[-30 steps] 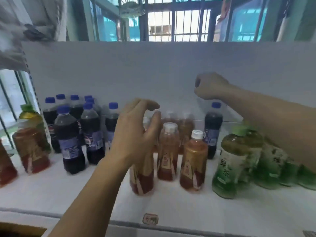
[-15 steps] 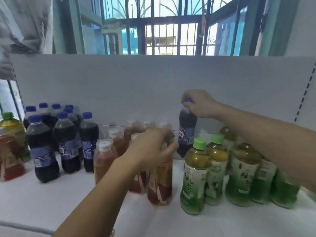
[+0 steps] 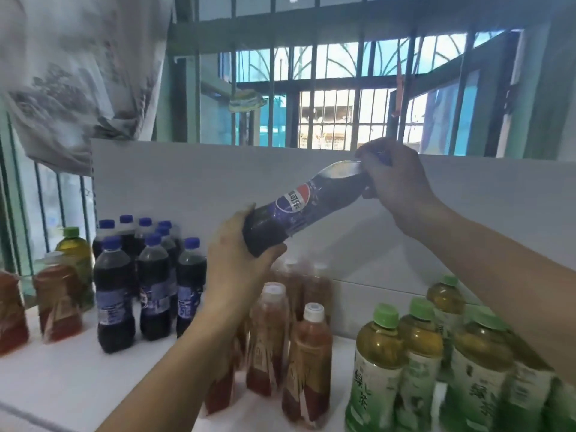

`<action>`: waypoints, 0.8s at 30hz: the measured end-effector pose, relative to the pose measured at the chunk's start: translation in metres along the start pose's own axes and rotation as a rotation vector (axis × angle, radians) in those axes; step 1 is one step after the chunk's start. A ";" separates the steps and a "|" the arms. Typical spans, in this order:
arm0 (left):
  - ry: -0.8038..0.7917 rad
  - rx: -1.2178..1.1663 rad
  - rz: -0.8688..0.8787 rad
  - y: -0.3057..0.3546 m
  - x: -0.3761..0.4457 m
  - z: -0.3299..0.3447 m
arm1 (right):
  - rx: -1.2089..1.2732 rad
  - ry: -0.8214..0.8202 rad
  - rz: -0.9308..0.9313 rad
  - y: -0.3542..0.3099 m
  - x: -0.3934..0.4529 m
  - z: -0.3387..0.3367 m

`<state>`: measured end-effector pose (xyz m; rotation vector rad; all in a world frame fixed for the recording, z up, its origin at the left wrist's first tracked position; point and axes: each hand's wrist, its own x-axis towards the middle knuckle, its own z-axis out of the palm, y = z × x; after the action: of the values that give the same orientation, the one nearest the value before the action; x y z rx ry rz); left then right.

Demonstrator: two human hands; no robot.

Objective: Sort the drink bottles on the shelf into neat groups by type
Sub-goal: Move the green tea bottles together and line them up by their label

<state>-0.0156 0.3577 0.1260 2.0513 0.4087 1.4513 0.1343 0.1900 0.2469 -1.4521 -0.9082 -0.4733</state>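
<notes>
Tilting cola bottle (image 3: 307, 205), both hands gripping

The right hand (image 3: 394, 179) covers the cap and neck of the cola bottle (image 3: 307, 202), and the left hand (image 3: 237, 269) hides its base. The left forearm blocks part of the red tea bottles (image 3: 307, 353) at the near middle. Green tea bottles (image 3: 480, 369) at the near right are cut off by the picture's edge and partly behind the right forearm. A red bottle (image 3: 11, 310) at the far left is cropped. Most labels are too blurred to read.
</notes>
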 end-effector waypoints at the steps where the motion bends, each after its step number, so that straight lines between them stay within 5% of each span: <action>1: 0.040 0.016 0.005 -0.006 0.000 -0.013 | 0.005 -0.023 0.005 -0.001 -0.002 0.012; 12: 0.238 0.125 -0.051 -0.116 -0.015 -0.137 | 0.019 -0.256 -0.161 -0.068 -0.047 0.172; 24: -0.127 0.192 -0.261 -0.271 -0.052 -0.194 | -0.246 -0.619 -0.215 -0.074 -0.104 0.371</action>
<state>-0.1915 0.5954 -0.0350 2.1305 0.7575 1.1581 -0.0731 0.5140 0.1707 -1.7739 -1.5514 -0.2977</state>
